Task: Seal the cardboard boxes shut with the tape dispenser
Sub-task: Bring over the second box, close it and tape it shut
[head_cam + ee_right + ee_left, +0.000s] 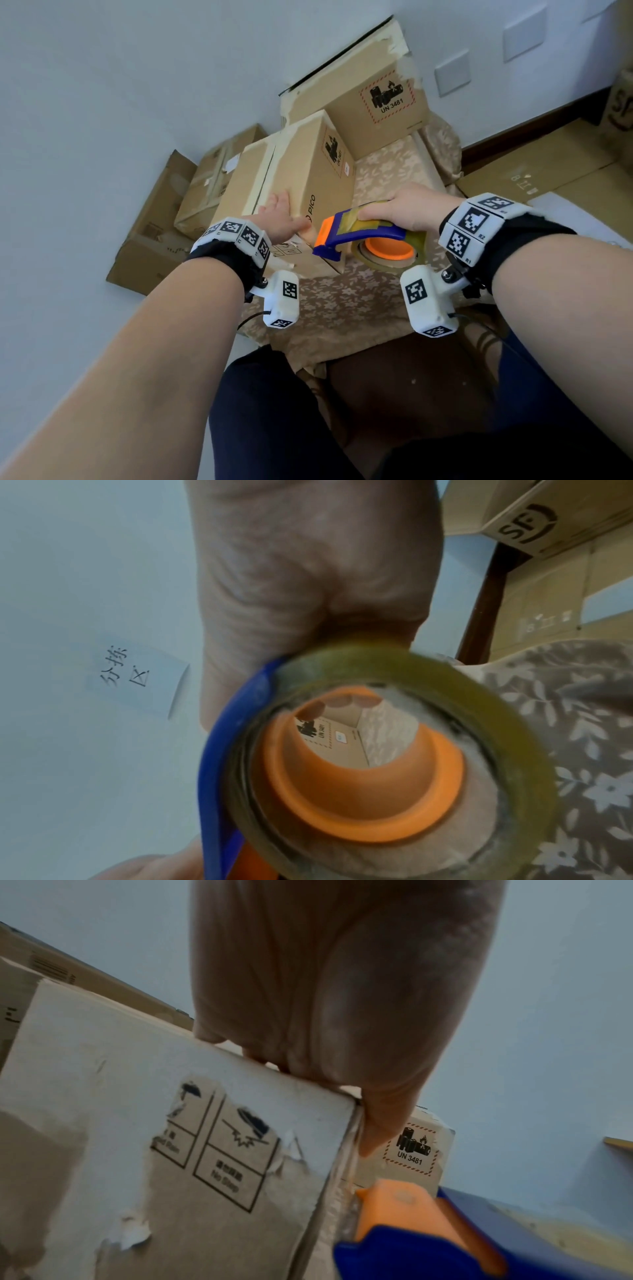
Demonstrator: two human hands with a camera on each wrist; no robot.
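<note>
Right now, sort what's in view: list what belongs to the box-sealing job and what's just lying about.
In the job:
- PICO box, left hand resting on it
- tape dispenser, gripped by right hand
- UN 3481 box behind

Lying about:
- flattened cardboard by the wall
- SF box
- floral cloth

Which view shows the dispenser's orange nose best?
Left wrist: the tape dispenser's orange nose sits close against the box corner. Head shows it small; right wrist shows only the roll.
</note>
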